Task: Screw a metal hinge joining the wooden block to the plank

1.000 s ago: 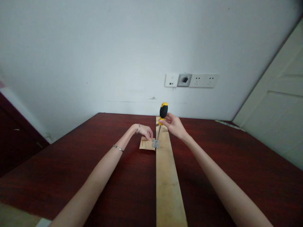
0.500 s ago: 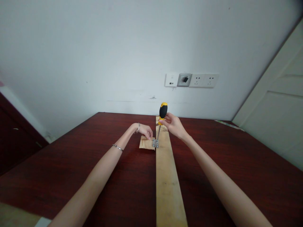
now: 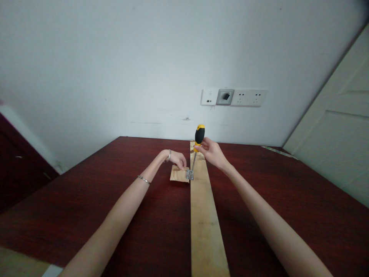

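Note:
My right hand [image 3: 211, 152] pinches the lower yellow part of a screwdriver [image 3: 199, 134] with a black and yellow handle. The shaft slants down, its tip at a metal hinge [image 3: 189, 175]. The hinge spans a small wooden board [image 3: 178, 174] on the left and a long wooden plank [image 3: 203, 207] on the right. My left hand [image 3: 178, 159], fingers bent together, grips the small board at its far edge beside the hinge. Its fingertips partly hide that edge.
The plank runs along the dark red table [image 3: 138, 231] towards the white wall. Sockets [image 3: 249, 97] are set in the wall. A thin strip [image 3: 279, 152] lies at the table's far right, near a white door [image 3: 343, 127].
The screwdriver handle has tipped very slightly to the right. Both hands stay at the same places, and the hinge, board and plank look nearly unchanged.

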The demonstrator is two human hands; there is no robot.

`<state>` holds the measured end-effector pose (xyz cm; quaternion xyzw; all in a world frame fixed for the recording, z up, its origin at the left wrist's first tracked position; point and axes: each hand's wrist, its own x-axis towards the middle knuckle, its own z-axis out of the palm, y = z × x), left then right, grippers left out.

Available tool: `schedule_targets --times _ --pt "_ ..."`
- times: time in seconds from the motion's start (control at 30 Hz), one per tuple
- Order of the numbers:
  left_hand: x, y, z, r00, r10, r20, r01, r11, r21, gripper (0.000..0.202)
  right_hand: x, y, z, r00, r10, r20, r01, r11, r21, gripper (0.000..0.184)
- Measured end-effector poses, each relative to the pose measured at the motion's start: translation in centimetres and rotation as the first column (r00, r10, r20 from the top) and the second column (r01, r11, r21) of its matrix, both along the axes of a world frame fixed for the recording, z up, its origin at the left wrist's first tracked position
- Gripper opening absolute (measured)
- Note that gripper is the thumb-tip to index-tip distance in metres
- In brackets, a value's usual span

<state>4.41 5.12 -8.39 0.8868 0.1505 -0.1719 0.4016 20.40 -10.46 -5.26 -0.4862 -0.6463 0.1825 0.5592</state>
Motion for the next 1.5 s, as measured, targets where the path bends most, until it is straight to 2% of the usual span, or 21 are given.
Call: schedule_targets --times 0.2,0.47,0.73,1.07,1.5 --pt "0.11 0.02 -0.01 1.0 -0.001 -0.009 0.001 1.0 0.003 0.039 0.15 -0.03 0.07 1.0 -0.018 0.012 0.018 1.0 -0.009 0.029" --pt "0.08 -0.09 -0.07 1.0 0.015 -0.014 -0.015 1.0 -0.008 0.044 0.43 -0.16 0.56 0.997 -0.001 -0.081 0.004 0.999 0.042 0.03" --pt "0.09 -0.1 0.0 1.0 0.017 -0.023 -0.017 1.0 -0.011 0.041 0.17 -0.11 0.12 1.0 -0.01 -0.008 0.011 0.999 0.037 0.03" --pt "0.15 -0.02 0.03 1.0 -0.021 -0.017 0.021 1.0 0.023 0.036 -0.17 -0.2 0.07 1.0 0.01 -0.009 -0.01 0.999 0.033 0.028" --pt "0.14 0.19 -0.09 1.0 -0.017 -0.02 0.017 0.999 0.03 0.034 -0.21 -0.26 -0.12 0.998 -0.003 0.056 0.0 0.999 0.045 0.027"
